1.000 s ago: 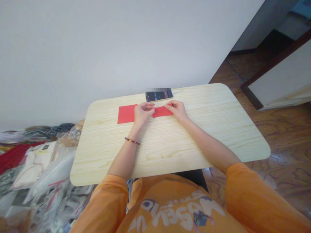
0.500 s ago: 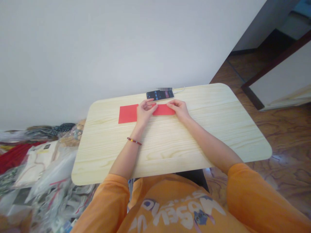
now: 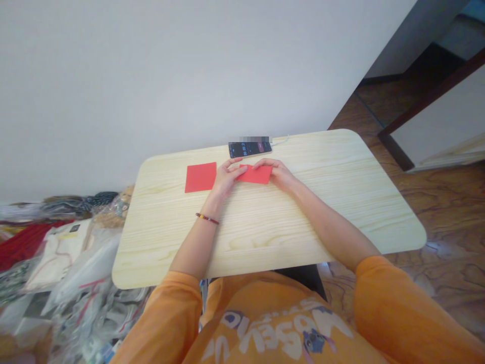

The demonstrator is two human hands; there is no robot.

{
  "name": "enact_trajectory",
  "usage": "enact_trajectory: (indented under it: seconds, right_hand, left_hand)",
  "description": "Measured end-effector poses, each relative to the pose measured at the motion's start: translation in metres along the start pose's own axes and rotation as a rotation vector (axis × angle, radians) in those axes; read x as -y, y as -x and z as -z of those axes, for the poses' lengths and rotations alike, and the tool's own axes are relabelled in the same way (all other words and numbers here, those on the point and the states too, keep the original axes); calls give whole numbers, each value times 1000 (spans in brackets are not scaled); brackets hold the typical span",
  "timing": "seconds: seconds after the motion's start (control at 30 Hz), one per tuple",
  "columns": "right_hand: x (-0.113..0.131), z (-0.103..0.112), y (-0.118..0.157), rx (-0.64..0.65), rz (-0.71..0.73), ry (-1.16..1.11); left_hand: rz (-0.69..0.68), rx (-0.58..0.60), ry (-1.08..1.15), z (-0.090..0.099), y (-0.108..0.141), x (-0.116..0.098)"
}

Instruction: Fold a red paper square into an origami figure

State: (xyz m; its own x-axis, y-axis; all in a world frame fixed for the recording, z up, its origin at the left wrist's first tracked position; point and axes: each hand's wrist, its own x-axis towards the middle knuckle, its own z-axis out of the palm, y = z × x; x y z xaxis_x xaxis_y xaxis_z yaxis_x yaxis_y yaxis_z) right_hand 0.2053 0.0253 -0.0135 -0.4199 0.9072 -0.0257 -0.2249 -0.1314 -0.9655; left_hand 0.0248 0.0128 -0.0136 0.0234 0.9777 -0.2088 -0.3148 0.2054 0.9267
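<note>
A folded piece of red paper is held between my two hands above the table, long side across and slightly tilted. My left hand pinches its left end, thumb on the near face. At the other end, my right hand grips it with the thumb along the top edge and the fingers behind, partly hidden by the paper. A second red paper, square and flat, lies on the table just left of my left hand.
Behind my hands, a phone showing a running timer lies near the wall, with a white cable at its right. The pale wooden table has rounded corners. Bagged clothes are heaped on the left, and a wooden floor shows on the right.
The folded red paper has tilted, its right end dropping toward me. My right hand has shifted its hold, fingers now behind the paper. The square sheet stays put.
</note>
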Motion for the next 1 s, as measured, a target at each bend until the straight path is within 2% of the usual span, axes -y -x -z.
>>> enact_trajectory:
  seconds: [0.17,0.37,0.53,0.7,1.0]
  right_hand:
    - [3,-1,-1,43,-1,-7]
    - [-3,-3,-4,-15,-10,-19]
    - [-9,-1,-6,-97,48,46]
    - [-8,-2,-6,-169,88,23]
    - [-8,0,-6,-192,65,78]
  left_hand:
    - [-82,-45,-52,-3,1,0]
    - [-185,-68,-135,-8,6,-3]
    - [-186,-43,-185,-10,10,-4]
    - [-143,45,-114,-11,11,-5]
    - [-240,-14,-180,-13,11,-2]
